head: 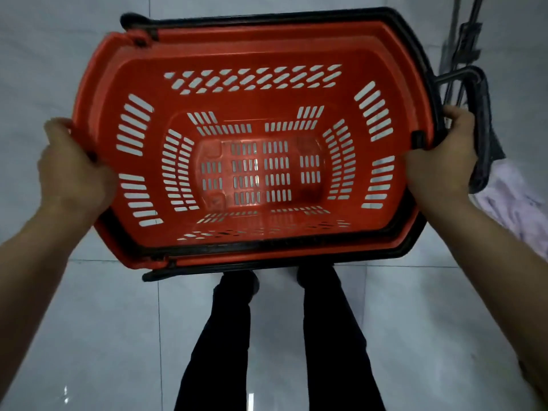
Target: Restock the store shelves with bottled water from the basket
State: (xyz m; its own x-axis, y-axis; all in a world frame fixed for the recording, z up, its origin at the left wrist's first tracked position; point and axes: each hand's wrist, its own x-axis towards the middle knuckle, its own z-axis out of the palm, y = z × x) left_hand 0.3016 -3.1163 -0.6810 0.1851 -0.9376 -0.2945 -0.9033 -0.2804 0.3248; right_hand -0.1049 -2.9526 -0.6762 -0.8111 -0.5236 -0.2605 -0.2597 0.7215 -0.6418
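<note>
The basket [252, 40] hides both feet; left hand [74, 170] blurred (fingertips hidden under the rim); cloth [510, 203] cropped.

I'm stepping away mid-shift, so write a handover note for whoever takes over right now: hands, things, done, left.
Left hand grips the left rim of the red basket; right hand grips its right rim.
The basket is held over the tiled floor, with no bottles inside. No bottled water or shelves in view.
Done: the basket looks emptied.
Left: probably refill it or put it away; shelf state cannot be told.
</note>
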